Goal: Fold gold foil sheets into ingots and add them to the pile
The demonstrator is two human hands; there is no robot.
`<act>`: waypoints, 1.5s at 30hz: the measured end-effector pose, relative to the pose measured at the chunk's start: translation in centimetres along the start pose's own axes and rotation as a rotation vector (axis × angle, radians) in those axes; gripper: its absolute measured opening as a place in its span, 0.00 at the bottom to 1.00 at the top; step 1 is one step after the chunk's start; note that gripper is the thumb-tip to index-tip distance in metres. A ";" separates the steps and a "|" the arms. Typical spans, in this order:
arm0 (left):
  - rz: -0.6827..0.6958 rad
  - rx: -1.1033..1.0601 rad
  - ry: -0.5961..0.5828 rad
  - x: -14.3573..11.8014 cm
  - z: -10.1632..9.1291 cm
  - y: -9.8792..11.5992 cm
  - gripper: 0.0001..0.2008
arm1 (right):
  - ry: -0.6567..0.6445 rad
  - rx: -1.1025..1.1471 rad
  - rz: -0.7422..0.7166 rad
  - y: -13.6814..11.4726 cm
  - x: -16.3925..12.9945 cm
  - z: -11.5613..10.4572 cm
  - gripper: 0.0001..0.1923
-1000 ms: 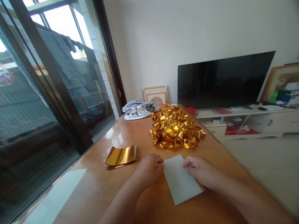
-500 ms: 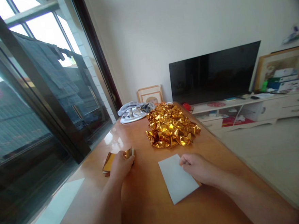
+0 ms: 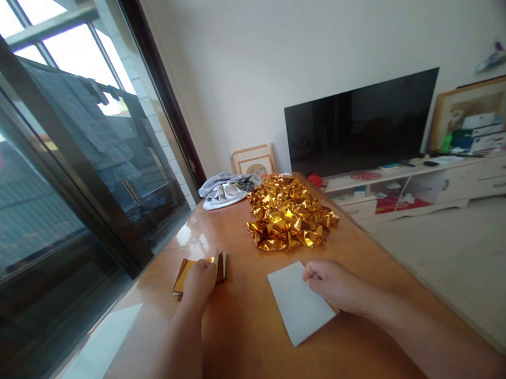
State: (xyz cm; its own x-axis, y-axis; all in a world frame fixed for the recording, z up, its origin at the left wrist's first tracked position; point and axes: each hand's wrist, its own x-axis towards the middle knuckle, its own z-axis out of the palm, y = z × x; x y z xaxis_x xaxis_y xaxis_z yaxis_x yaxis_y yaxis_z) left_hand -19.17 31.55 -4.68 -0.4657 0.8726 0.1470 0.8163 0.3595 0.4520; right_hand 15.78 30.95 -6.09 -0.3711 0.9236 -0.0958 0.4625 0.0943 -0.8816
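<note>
In the head view, my left hand [image 3: 201, 280] is over a small stack of gold foil paper [image 3: 184, 274] on the table. Its fingers are curled closed on a sheet whose right edge stands up; the fingertips are mostly hidden. My right hand [image 3: 326, 279] is closed, thumb against fingers, at the upper right edge of a sheet of paper [image 3: 300, 304] lying white side up. A sliver of gold shows at that sheet's lower right corner. Beyond both hands lies a heap of folded gold foil pieces [image 3: 289, 213].
A grey-white cloth bundle [image 3: 227, 190] and a framed picture [image 3: 253, 159] are at the table's far end. Glass sliding doors [image 3: 61, 168] run along the left. A television [image 3: 361, 124] stands on a white cabinet [image 3: 456, 181] to the right. The wooden table [image 3: 247, 351] has a right edge beside the floor.
My left hand has drawn back slightly left, and its fingers are more curled; more of the stack's right edge shows. My right hand and the white-sided sheet have barely moved.
</note>
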 end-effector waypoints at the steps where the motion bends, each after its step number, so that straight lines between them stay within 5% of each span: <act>1: 0.005 -0.006 -0.002 0.0 0.0 0.0 0.11 | 0.002 -0.003 -0.003 0.0 0.0 0.0 0.08; 10: 0.071 -0.034 0.051 -0.8 -0.5 0.8 0.15 | 0.013 -0.021 -0.027 0.3 0.1 0.0 0.09; 15: 0.193 -0.083 0.117 -2.3 -0.8 3.3 0.13 | 0.021 0.009 -0.006 0.1 0.2 -0.1 0.10; 17: 0.327 -0.163 0.059 -3.6 -0.8 5.0 0.13 | 0.018 0.033 0.018 0.0 0.1 0.0 0.09; 22: 0.671 -0.251 -0.293 -7.9 -0.7 9.1 0.12 | 0.033 0.085 0.047 -0.5 0.0 0.0 0.09; 27: 0.745 -0.158 -0.577 -10.8 -0.5 10.6 0.18 | 0.059 0.156 0.028 -0.6 0.2 -0.1 0.11; 31: 0.787 -0.066 -0.620 -11.6 -0.4 11.1 0.27 | 0.059 0.243 0.034 -0.2 0.5 0.0 0.12; 38: 0.805 -0.007 -0.679 -12.4 -1.1 12.0 0.17 | 0.017 0.382 0.084 -0.2 0.6 0.4 0.11; 45: 0.821 0.004 -0.638 -12.4 -0.7 11.6 0.17 | -0.019 0.475 0.121 -0.4 0.5 0.5 0.12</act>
State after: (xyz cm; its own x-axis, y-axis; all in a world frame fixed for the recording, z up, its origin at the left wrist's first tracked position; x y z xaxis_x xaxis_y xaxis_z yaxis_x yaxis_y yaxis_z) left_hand -4.19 24.69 -0.66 0.5003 0.8617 -0.0851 0.8023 -0.4244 0.4197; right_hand 14.95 31.20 -6.00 -0.3539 0.9102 -0.2150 0.0864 -0.1971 -0.9766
